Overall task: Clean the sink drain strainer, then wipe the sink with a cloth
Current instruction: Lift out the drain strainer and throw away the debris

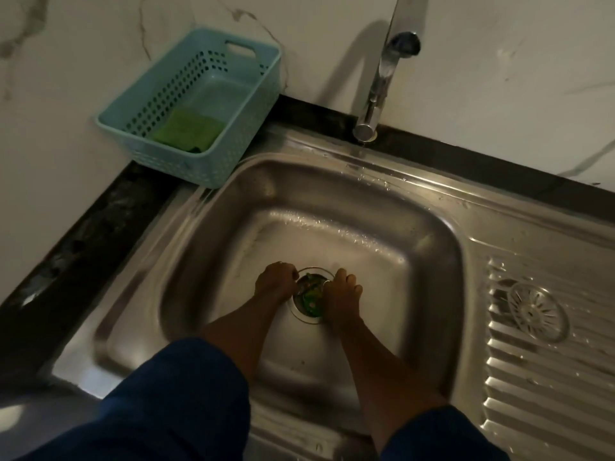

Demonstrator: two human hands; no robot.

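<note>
A round metal drain strainer [310, 294] sits in the drain at the bottom of the steel sink [332, 201], with green scraps of waste caught in it. My left hand [274, 282] grips the strainer's left rim with curled fingers. My right hand [341, 294] pinches its right rim. Both forearms reach down into the basin from dark blue sleeves. A green cloth [186, 129] lies in a light blue basket [213, 174] at the sink's back left corner.
A chrome tap [379, 81] rises behind the basin, against a marble wall. The ribbed draining board [549, 377] at the right holds a second round strainer [537, 311]. A black counter edge [83, 244] runs along the left. Water drops lie on the rim.
</note>
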